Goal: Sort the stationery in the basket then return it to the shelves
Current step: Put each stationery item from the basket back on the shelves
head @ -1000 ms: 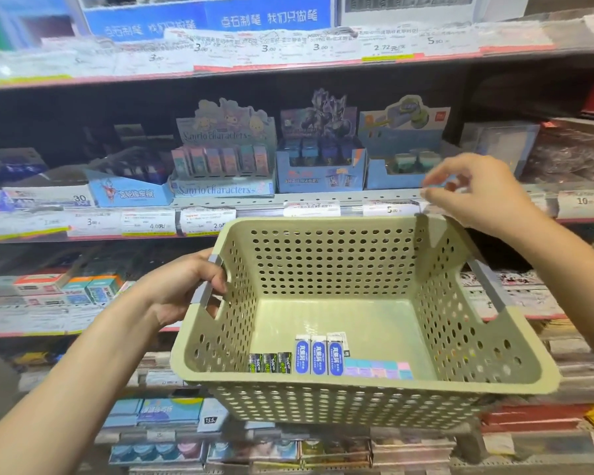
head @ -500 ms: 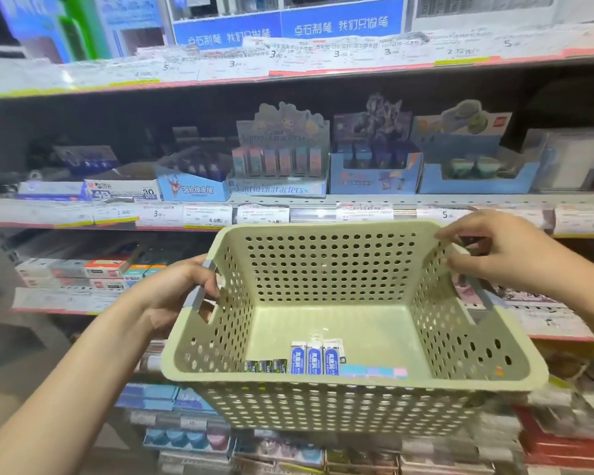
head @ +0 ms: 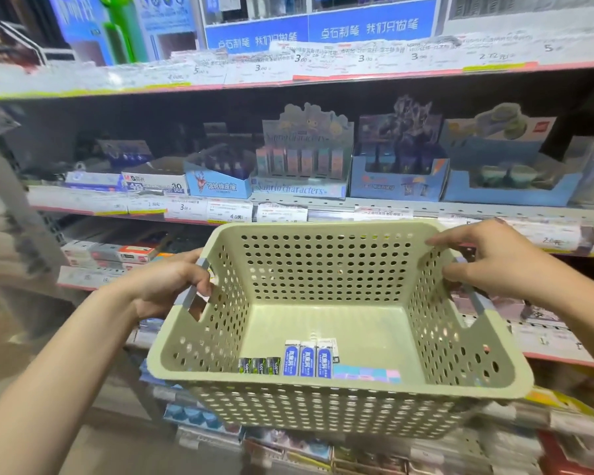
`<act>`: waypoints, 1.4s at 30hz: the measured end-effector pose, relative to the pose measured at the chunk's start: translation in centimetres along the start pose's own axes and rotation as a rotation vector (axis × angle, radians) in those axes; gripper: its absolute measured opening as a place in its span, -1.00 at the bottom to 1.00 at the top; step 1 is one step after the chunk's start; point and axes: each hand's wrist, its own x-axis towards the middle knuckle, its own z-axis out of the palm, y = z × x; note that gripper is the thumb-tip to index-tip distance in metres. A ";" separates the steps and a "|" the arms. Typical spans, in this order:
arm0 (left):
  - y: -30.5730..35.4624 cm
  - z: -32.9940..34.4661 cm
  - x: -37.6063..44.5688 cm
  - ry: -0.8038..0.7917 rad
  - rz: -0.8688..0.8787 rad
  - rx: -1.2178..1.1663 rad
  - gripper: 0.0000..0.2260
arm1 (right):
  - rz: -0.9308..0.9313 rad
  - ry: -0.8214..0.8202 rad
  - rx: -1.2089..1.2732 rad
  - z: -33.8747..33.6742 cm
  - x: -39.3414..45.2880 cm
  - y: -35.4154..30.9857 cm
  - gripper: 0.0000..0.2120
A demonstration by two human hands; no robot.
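The shelves (head: 288, 204) fill the whole view in front of you, stacked tier on tier with display boxes and price tags along each edge; much of the print is smeared by blur, and the lower tiers are cut off behind the basket and by the frame edge.

You hold the pale green perforated basket (head: 323, 382) out at chest height, tipped a little toward you — likely so you can look down into it while facing the stock. Your left hand (head: 165, 286) grips the grey handle bar on the left wall, fingers curled round it through the cut-out. Your right hand (head: 494, 258) sits at the far right corner of the rim, thumb and fingers pinching the wall just above the right handle, which steadies the basket rather than carrying it.

The stationery lies in a neat row against the near wall, where the tilt would slide it: three blue-wrapped erasers (head: 307, 359) standing side by side in the middle, a pastel strip of small blocks (head: 367, 374) touching them on the right, and three small dark packets (head: 259, 365) on the left — their labels are too small to read. The near rim hides the lower ends of all three groups.
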 end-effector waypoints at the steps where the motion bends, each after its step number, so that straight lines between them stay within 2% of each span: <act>1: -0.1 -0.2 -0.2 -0.003 -0.006 0.023 -0.57 | -0.003 -0.008 0.001 0.2 0.1 -0.2 -0.59; 6: -0.5 -1.4 -0.7 -0.015 -0.053 0.101 -0.66 | 0.001 -0.038 0.004 1.9 0.3 -1.2 -0.57; 14: -1.8 -5.4 0.7 0.025 -0.018 0.117 -0.57 | 0.036 0.049 -0.002 5.5 1.0 -4.6 -0.57; 22: -1.8 -11.4 2.2 -0.072 0.043 0.253 -0.57 | 0.091 0.151 -0.054 9.0 1.5 -9.2 -0.57; 32: -1.8 -15.8 3.8 -0.154 0.093 0.218 -0.56 | 0.146 0.235 -0.117 11.5 1.0 -13.3 -0.58; 36: -1.8 -16.3 4.4 -0.141 0.072 0.211 -0.63 | 0.137 0.232 -0.261 11.4 0.5 -13.9 -0.63; 39: -1.8 -16.2 4.9 -0.132 0.065 0.197 -0.56 | 0.119 0.257 -0.339 10.9 0.4 -14.0 -0.60; 42: -1.7 -15.6 5.1 -0.129 0.064 0.180 -0.51 | -0.021 0.342 -0.384 10.2 0.7 -14.7 -0.63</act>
